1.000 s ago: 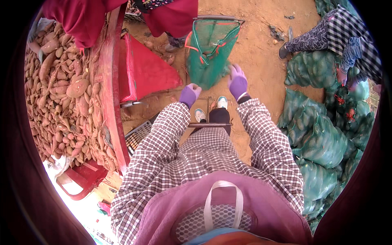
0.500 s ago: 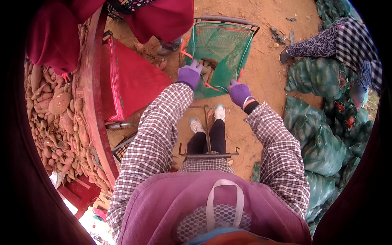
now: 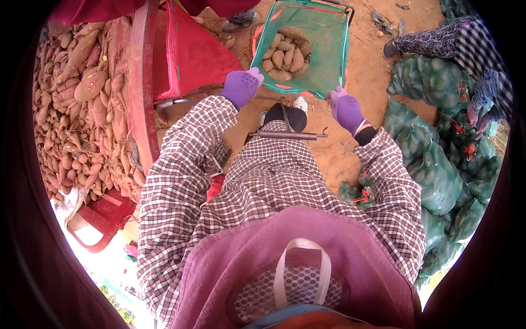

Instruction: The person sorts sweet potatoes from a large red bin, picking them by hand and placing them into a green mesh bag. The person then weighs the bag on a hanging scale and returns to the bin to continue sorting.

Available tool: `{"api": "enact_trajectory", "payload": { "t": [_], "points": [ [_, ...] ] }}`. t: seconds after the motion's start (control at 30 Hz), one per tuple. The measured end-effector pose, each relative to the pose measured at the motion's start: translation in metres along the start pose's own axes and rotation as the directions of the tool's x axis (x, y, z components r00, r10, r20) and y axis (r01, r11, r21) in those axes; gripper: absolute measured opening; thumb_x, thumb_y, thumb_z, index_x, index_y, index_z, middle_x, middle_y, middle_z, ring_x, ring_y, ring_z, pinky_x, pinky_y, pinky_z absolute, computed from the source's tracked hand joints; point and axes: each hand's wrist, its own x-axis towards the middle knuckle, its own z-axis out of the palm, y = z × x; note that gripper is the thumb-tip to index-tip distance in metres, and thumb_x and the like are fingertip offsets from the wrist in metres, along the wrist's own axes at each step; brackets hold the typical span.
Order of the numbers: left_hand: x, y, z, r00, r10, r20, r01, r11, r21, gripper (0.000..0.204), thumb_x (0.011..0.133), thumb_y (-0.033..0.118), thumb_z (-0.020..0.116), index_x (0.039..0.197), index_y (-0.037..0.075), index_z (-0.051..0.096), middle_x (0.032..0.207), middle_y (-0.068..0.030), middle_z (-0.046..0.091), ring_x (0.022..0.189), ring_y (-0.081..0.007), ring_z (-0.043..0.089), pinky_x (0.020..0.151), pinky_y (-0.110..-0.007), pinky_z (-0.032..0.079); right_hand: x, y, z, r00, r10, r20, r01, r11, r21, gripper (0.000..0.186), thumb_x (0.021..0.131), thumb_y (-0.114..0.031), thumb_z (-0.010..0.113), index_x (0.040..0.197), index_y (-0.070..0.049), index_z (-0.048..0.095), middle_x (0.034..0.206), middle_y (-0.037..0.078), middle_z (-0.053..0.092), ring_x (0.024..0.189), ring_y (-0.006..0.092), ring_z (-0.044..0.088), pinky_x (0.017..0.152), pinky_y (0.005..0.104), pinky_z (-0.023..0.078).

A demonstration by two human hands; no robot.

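A green mesh bag (image 3: 330,55) hangs with its mouth spread wide, its far edge along a metal frame (image 3: 335,4). Several sweet potatoes (image 3: 284,57) lie at the bottom of it. My left hand (image 3: 243,88), in a purple glove, has its fingers closed on the near left corner of the mouth. At the near right corner, my right hand (image 3: 345,109), gloved the same way, pinches the rim. An orange-red drawstring shows in places around the edge. Nearer my body, a metal bar (image 3: 290,134) with a hooked end crosses in front of my legs.
Left, a large heap of sweet potatoes (image 3: 82,120) lies behind a red metal side wall (image 3: 143,82). Red cloth (image 3: 200,55) stretches beside it. Filled green mesh bags (image 3: 427,170) are piled on the right, where a person in a checked garment (image 3: 479,46) stands. Another person is at the top.
Both hands have moved apart and pulled the near rim toward me, so the bag's mouth is wider and more sweet potatoes show. The near bar appears farther up the view.
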Motion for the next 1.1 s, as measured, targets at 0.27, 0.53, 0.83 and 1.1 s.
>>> {"api": "enact_trajectory", "payload": {
  "t": [0.27,0.53,0.83,1.1],
  "points": [
    [-0.051,0.032,-0.098,0.998,0.055,-0.007,-0.055,0.998,-0.041,0.012,0.079,0.008,0.061,0.089,0.014,0.058,0.088,-0.0071,0.054,0.074,-0.0258,0.066,0.057,-0.041,0.051,-0.04,-0.03,-0.078,0.997,-0.072,-0.025,0.072,0.997,-0.006,0.011,0.087,-0.006,0.055,0.095,-0.007,0.062,0.091,0.014,0.06,0.082,0.0357,0.062,0.069,0.0448,0.05],
    [-0.076,0.049,-0.048,0.997,0.072,0.035,-0.067,0.989,-0.129,0.014,0.079,0.014,0.062,0.093,0.013,0.06,0.092,-0.0048,0.056,0.078,-0.0248,0.065,0.059,-0.039,0.051,-0.079,-0.037,-0.035,0.988,0.022,0.15,0.01,0.978,-0.21,0.011,0.084,-0.012,0.061,0.094,-0.011,0.061,0.088,0.008,0.056,0.078,0.0288,0.063,0.063,0.0415,0.052],
    [-0.063,0.042,-0.011,0.95,0.018,0.311,0.038,0.984,-0.172,0.018,0.085,0.014,0.06,0.103,0.014,0.058,0.098,-0.0085,0.055,0.077,-0.0302,0.066,0.062,-0.043,0.053,-0.061,0.004,0.01,0.933,0.031,0.359,-0.062,0.995,0.076,0.041,0.083,-0.034,0.071,0.11,-0.008,0.055,0.1,0.015,0.057,0.085,0.0358,0.062,0.069,0.0464,0.052],
    [-0.017,-0.009,-0.053,0.905,0.159,0.396,-0.048,0.96,-0.276,0.024,0.094,0.026,0.055,0.113,0.013,0.062,0.102,-0.0103,0.057,0.087,-0.0308,0.065,0.068,-0.04,0.052,-0.031,-0.024,-0.044,0.874,-0.013,0.485,-0.054,0.991,0.125,0.085,0.073,-0.062,0.073,0.125,0.002,0.05,0.112,0.022,0.054,0.093,0.0419,0.062,0.077,0.0473,0.053]
  ]
}}
